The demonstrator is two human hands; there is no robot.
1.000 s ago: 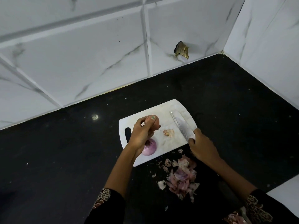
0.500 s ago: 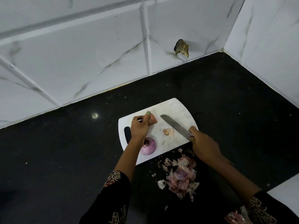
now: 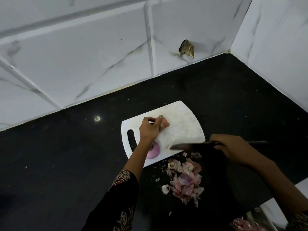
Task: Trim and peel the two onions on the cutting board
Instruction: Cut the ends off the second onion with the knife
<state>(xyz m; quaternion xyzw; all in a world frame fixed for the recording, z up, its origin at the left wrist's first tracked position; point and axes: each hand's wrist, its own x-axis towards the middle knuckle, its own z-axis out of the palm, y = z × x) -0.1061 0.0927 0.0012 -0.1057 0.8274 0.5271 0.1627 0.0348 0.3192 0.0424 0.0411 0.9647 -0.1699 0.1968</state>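
Note:
A white cutting board [image 3: 183,120] lies on the black counter. My left hand [image 3: 149,128] grips a brownish unpeeled onion [image 3: 165,123] and holds it down on the board. A peeled purple onion [image 3: 154,152] sits near the board's front edge, partly hidden by my left forearm. My right hand [image 3: 229,147] grips the handle of a knife [image 3: 188,146], held level with its tip pointing left over the board's front right corner. The small trimmed scrap seen before is hidden or gone.
A heap of pink and white onion skins [image 3: 185,179] lies on the black counter [image 3: 66,164] just in front of the board. White marble-tiled walls [image 3: 83,55] close the back and right. A chipped hole [image 3: 186,49] shows in the back tile.
My right hand has swung the knife from lying diagonally on the board to level over its front right corner. My left hand lowered the unpeeled onion onto the board.

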